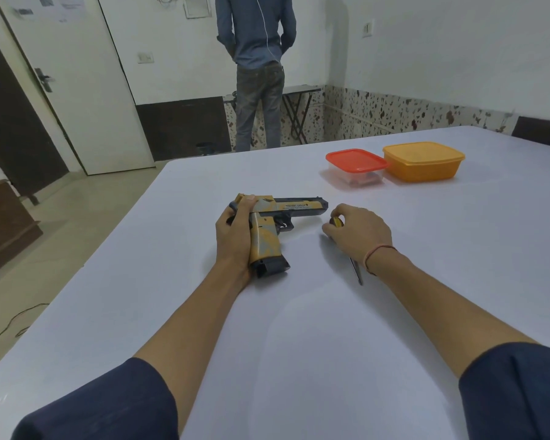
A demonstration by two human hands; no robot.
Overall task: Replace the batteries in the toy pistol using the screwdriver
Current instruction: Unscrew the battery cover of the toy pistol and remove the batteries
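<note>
Work surface: a large table under a plain white cloth (299, 344).

Item under task: a toy pistol of yellow-orange and dark grey plastic (264, 239) lies on its side on the cloth near the middle of the table. Its barrel points to the right and its grip points back toward the wearer, with the dark magazine base nearest the wearer. No compartment is seen open.

Left hand (234, 236): it grips the pistol at the rear. The thumb lies over the back end of the slide and the fingers are curled round the back of the grip, clamped on the toy.

Right hand (359, 231): it is just right of the muzzle and apart from the pistol. The fingers are curled down and closed over the yellow-and-black handle of a screwdriver (355, 270). The thin metal shaft runs out from under the wrist toward the wearer, low over the cloth. Whether the tip touches the cloth cannot be told. A red thread band (378, 252) sits on this wrist. Both forearms are bare, with dark blue sleeves pushed up.

Other items: toward the far right of the table stand a clear plastic box with a red lid (356, 160) and, touching or just beside it, an orange plastic tub with an orange lid (423, 161). The clear box holds some dark contents that cannot be identified.

Beyond the table a person in a blue shirt and grey trousers (258, 58) stands with back turned, in front of a folding table (299, 88). A white door (77, 90) is at the left.
</note>
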